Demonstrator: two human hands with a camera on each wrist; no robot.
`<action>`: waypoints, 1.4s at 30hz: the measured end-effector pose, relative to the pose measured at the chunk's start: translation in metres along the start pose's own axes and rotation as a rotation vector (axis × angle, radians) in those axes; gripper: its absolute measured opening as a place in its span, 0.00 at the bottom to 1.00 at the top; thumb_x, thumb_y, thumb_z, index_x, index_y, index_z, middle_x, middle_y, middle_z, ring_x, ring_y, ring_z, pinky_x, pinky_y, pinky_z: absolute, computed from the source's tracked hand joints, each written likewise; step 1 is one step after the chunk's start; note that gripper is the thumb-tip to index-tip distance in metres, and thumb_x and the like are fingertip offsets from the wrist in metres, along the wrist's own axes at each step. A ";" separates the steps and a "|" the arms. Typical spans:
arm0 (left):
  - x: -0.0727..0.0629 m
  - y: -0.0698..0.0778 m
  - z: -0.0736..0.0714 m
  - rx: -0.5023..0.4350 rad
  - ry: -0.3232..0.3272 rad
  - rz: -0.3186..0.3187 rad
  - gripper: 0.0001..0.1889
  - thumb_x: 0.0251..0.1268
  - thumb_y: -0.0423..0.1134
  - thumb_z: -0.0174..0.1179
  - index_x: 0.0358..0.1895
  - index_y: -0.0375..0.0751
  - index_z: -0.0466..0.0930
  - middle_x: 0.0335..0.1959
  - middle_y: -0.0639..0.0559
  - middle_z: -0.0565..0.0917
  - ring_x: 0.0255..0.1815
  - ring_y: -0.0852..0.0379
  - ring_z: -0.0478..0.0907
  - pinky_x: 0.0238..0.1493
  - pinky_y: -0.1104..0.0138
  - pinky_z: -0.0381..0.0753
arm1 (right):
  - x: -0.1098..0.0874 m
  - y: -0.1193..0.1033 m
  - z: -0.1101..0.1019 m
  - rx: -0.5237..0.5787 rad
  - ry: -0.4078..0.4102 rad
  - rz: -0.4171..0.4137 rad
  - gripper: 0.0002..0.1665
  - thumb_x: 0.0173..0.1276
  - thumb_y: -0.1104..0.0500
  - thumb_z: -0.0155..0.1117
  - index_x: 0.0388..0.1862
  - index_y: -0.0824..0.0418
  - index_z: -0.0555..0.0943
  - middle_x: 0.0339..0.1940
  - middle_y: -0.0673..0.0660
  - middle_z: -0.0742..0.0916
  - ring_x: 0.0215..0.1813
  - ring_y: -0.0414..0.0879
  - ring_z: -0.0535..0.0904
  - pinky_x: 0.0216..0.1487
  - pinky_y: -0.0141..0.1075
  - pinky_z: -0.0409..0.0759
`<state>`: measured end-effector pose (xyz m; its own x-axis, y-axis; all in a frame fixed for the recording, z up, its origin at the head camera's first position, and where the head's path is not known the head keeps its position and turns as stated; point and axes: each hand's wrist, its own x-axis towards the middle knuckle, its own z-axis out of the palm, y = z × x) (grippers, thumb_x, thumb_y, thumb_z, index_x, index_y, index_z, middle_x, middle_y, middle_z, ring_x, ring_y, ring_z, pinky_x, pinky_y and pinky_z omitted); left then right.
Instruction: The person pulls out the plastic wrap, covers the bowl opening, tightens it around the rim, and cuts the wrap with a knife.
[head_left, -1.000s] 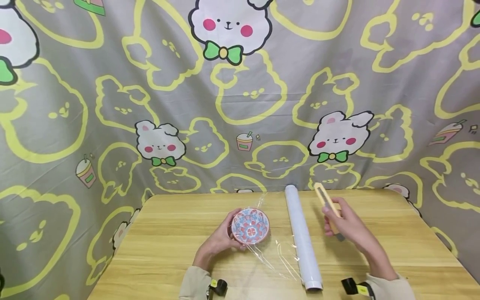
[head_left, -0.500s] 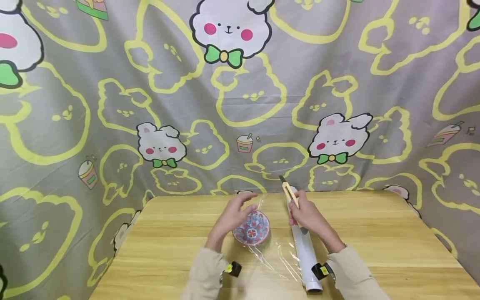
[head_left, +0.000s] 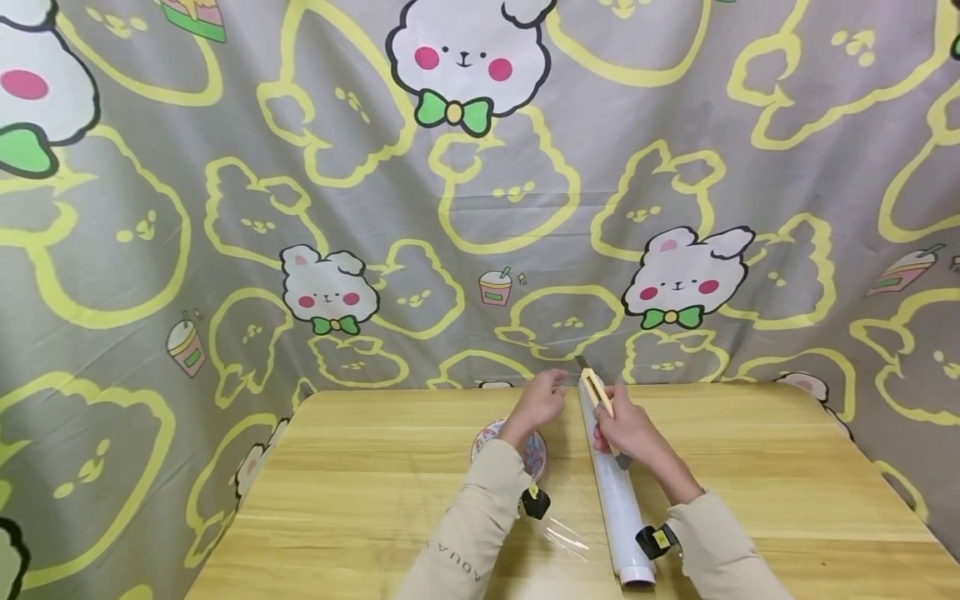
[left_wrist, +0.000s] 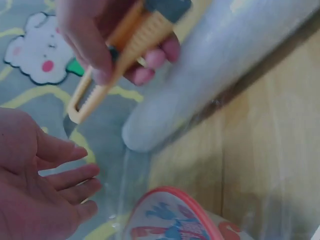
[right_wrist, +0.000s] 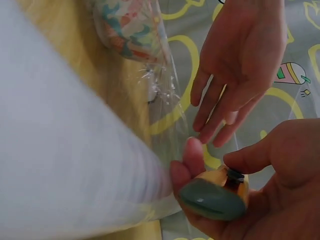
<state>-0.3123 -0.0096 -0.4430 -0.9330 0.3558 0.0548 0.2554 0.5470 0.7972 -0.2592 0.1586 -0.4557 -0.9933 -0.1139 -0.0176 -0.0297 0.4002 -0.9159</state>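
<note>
My right hand grips a yellow utility knife, thumb on its slider, blade out at the far tip. The knife is above the far half of a long roll of clear plastic wrap lying lengthwise on the table. Left of the roll, my left hand reaches past a patterned bowl, its fingers loosely extended toward the knife and holding nothing, as the right wrist view shows. The left forearm hides part of the bowl. A sheet of clear film stretches over the bowl toward the roll.
The wooden table ends at the back against a grey curtain printed with rabbits. Loose film lies wrinkled between the bowl and the roll. Both sleeves carry black wrist cameras.
My left hand let go of the bowl's side and moved over it, rightward and away. The right hand brought the knife left over the roll; its blade now shows at the far end.
</note>
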 end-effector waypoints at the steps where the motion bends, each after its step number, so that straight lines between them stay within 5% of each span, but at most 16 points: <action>1: 0.003 -0.002 0.003 -0.001 -0.006 -0.007 0.23 0.76 0.27 0.44 0.71 0.28 0.70 0.67 0.34 0.77 0.13 0.64 0.56 0.17 0.73 0.62 | 0.000 0.001 -0.001 0.000 0.003 0.005 0.20 0.80 0.67 0.46 0.66 0.72 0.58 0.23 0.62 0.82 0.22 0.45 0.81 0.25 0.38 0.85; 5: 0.015 -0.009 0.011 0.076 0.000 -0.007 0.24 0.74 0.27 0.44 0.71 0.28 0.71 0.67 0.34 0.77 0.13 0.63 0.56 0.20 0.71 0.64 | -0.001 0.002 -0.001 -0.005 0.019 0.015 0.22 0.80 0.67 0.45 0.68 0.72 0.58 0.24 0.62 0.82 0.21 0.44 0.80 0.25 0.38 0.85; 8: 0.021 -0.015 0.016 0.160 0.016 -0.033 0.23 0.76 0.31 0.46 0.71 0.30 0.71 0.67 0.36 0.78 0.20 0.55 0.70 0.34 0.66 0.77 | 0.000 0.002 0.000 -0.018 0.019 0.012 0.22 0.81 0.66 0.45 0.68 0.72 0.57 0.24 0.62 0.82 0.20 0.44 0.79 0.24 0.37 0.84; 11: 0.025 -0.018 0.020 0.216 0.034 -0.103 0.23 0.79 0.35 0.49 0.72 0.31 0.71 0.68 0.36 0.77 0.44 0.45 0.82 0.55 0.55 0.81 | -0.001 0.002 0.000 -0.025 0.016 0.015 0.22 0.81 0.66 0.45 0.68 0.72 0.58 0.24 0.62 0.82 0.20 0.44 0.79 0.23 0.36 0.83; 15: 0.027 -0.021 0.021 0.196 0.046 -0.176 0.24 0.80 0.39 0.51 0.71 0.29 0.70 0.68 0.35 0.76 0.69 0.37 0.72 0.68 0.46 0.74 | -0.001 0.002 0.000 -0.038 0.027 0.027 0.22 0.81 0.66 0.46 0.69 0.72 0.58 0.24 0.61 0.82 0.20 0.44 0.79 0.23 0.36 0.83; 19: 0.030 -0.025 0.023 0.098 0.052 -0.187 0.19 0.81 0.39 0.52 0.61 0.27 0.80 0.52 0.34 0.85 0.43 0.45 0.83 0.45 0.56 0.84 | 0.000 0.002 0.000 -0.064 0.038 0.029 0.23 0.81 0.67 0.45 0.70 0.72 0.58 0.23 0.61 0.82 0.20 0.44 0.79 0.23 0.37 0.83; 22: 0.031 -0.030 0.025 0.055 0.076 -0.191 0.15 0.80 0.38 0.54 0.51 0.29 0.86 0.41 0.38 0.86 0.23 0.53 0.72 0.26 0.65 0.75 | 0.002 0.001 0.001 -0.104 0.025 0.028 0.26 0.79 0.67 0.44 0.71 0.74 0.57 0.23 0.61 0.82 0.20 0.45 0.79 0.23 0.37 0.82; 26: 0.032 -0.034 0.025 0.027 0.116 -0.203 0.12 0.77 0.36 0.56 0.44 0.31 0.87 0.38 0.45 0.87 0.20 0.61 0.68 0.21 0.72 0.68 | 0.005 -0.002 0.002 -0.189 0.012 0.026 0.29 0.76 0.66 0.43 0.73 0.75 0.56 0.20 0.59 0.81 0.19 0.45 0.79 0.21 0.37 0.80; 29: 0.033 -0.034 0.025 -0.057 0.130 -0.204 0.10 0.76 0.32 0.55 0.40 0.30 0.85 0.32 0.44 0.89 0.23 0.56 0.80 0.24 0.72 0.75 | 0.007 -0.002 0.004 -0.254 0.017 0.015 0.29 0.76 0.66 0.43 0.72 0.75 0.57 0.17 0.57 0.80 0.17 0.45 0.79 0.20 0.37 0.79; 32: 0.032 -0.035 0.025 -0.235 0.099 -0.217 0.09 0.76 0.29 0.51 0.42 0.26 0.81 0.32 0.37 0.89 0.34 0.44 0.89 0.33 0.67 0.85 | 0.008 -0.002 0.004 -0.299 0.016 0.005 0.27 0.78 0.65 0.42 0.72 0.76 0.59 0.16 0.56 0.80 0.17 0.45 0.79 0.19 0.37 0.78; 36: 0.030 -0.036 0.024 -0.426 0.018 -0.269 0.09 0.79 0.31 0.49 0.45 0.27 0.77 0.38 0.32 0.88 0.42 0.38 0.88 0.41 0.58 0.88 | 0.010 -0.001 0.005 -0.331 0.015 0.000 0.26 0.80 0.64 0.42 0.71 0.76 0.59 0.15 0.56 0.81 0.16 0.45 0.79 0.18 0.37 0.78; 42: 0.034 -0.040 0.022 -0.459 -0.006 -0.278 0.12 0.78 0.33 0.51 0.47 0.24 0.78 0.40 0.32 0.88 0.43 0.39 0.89 0.41 0.60 0.87 | 0.015 -0.001 0.007 -0.357 0.017 -0.010 0.25 0.80 0.64 0.41 0.71 0.76 0.59 0.15 0.56 0.80 0.15 0.46 0.79 0.15 0.36 0.77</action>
<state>-0.3482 -0.0026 -0.4860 -0.9477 0.2499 -0.1984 -0.1397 0.2341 0.9621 -0.2731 0.1498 -0.4582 -0.9944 -0.1053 0.0004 -0.0736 0.6922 -0.7179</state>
